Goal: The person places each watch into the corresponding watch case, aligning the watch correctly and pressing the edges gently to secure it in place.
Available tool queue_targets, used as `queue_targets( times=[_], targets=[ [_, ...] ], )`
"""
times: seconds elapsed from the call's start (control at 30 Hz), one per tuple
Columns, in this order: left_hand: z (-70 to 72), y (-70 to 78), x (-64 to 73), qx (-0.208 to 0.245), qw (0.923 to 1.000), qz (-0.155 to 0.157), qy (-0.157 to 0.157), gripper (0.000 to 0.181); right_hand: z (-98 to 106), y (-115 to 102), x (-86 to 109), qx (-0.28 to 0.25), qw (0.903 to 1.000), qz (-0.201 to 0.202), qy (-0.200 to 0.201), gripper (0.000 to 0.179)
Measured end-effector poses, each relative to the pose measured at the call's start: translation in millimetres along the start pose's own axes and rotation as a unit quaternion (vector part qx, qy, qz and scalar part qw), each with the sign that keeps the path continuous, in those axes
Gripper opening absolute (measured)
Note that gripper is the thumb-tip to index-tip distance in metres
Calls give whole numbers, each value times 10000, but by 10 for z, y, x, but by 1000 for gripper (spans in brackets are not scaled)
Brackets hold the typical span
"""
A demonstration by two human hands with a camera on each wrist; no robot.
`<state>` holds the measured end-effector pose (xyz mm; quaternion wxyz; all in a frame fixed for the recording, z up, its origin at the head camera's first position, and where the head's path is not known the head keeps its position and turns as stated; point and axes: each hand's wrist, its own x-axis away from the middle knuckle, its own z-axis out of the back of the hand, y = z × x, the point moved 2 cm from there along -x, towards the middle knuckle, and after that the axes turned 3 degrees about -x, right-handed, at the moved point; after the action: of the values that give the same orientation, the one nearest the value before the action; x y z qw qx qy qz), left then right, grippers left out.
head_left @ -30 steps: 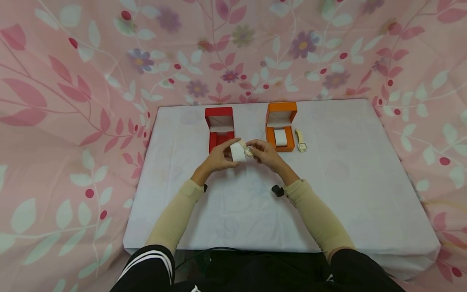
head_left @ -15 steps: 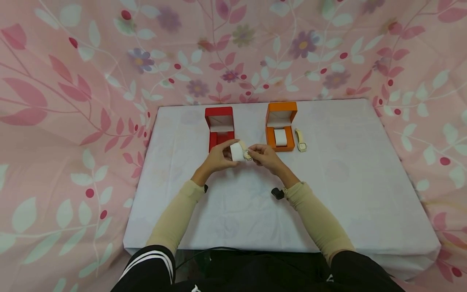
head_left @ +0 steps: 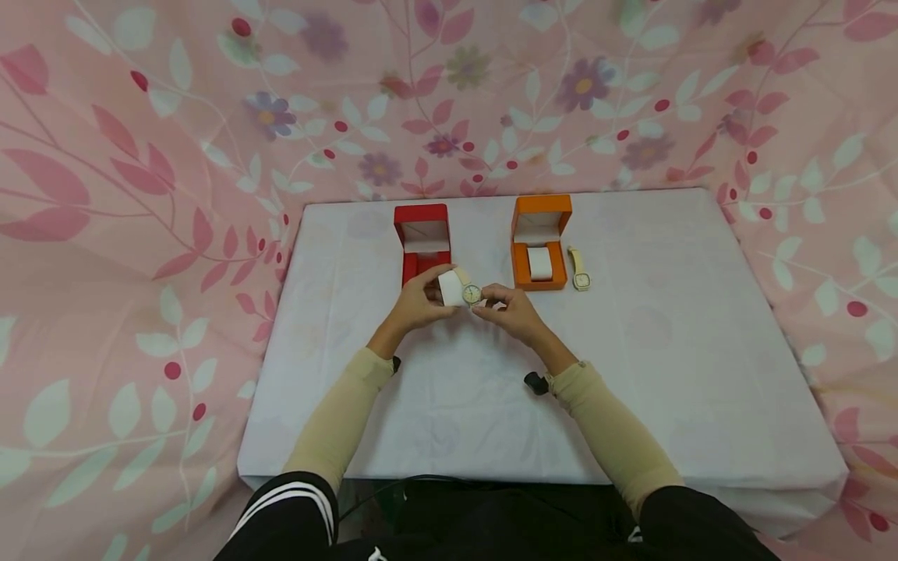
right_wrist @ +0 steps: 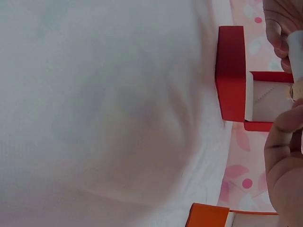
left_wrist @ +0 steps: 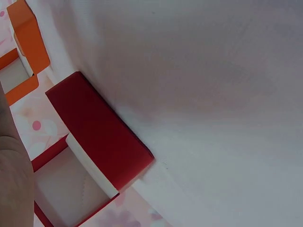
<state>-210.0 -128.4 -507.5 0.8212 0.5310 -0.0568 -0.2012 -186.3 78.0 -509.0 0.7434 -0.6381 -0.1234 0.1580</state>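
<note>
Gripped between the fingers and thumb of my left hand [head_left: 415, 304] is a white watch cushion [head_left: 450, 288], held above the table in front of the red box. A round-faced watch [head_left: 471, 294] with a cream strap lies against the cushion's right side, its dial facing up. My right hand [head_left: 514, 313] pinches at the watch's right edge with thumb and fingertips. In the right wrist view, the right thumb [right_wrist: 288, 120] meets the strap next to the cushion [right_wrist: 297, 54]. Only part of the left hand [left_wrist: 14, 179] shows in the left wrist view.
Behind the left hand stands an open red watch box [head_left: 421, 213]. To its right is an open orange watch box [head_left: 543, 204] with a white cushion [head_left: 539, 264] inside. A second watch [head_left: 581, 279] with a square face lies beside it on the white tablecloth [head_left: 673, 351].
The right hand has shifted slightly down and its fingers have moved off the dial to the watch's edge. The dial now shows fully. Cushion and left hand moved slightly left.
</note>
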Motion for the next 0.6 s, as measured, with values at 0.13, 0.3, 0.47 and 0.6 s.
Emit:
queue_targets(
  times=[0.13, 0.3, 0.47, 0.6],
  targets=[
    [8, 25, 0, -34, 10000, 44, -8, 68, -30, 1, 17, 260, 9984, 377, 317, 22],
    [-1, 26, -8, 83, 9998, 177, 9, 70, -43, 26, 33, 226, 9972, 451, 552, 18],
    [-22, 33, -17, 81, 9998, 152, 35, 69, -52, 67, 74, 47, 9979, 318, 566, 19],
    [-30, 25, -18, 220, 9996, 167, 74, 69, -97, 57, 123, 223, 9972, 419, 575, 21]
  ],
)
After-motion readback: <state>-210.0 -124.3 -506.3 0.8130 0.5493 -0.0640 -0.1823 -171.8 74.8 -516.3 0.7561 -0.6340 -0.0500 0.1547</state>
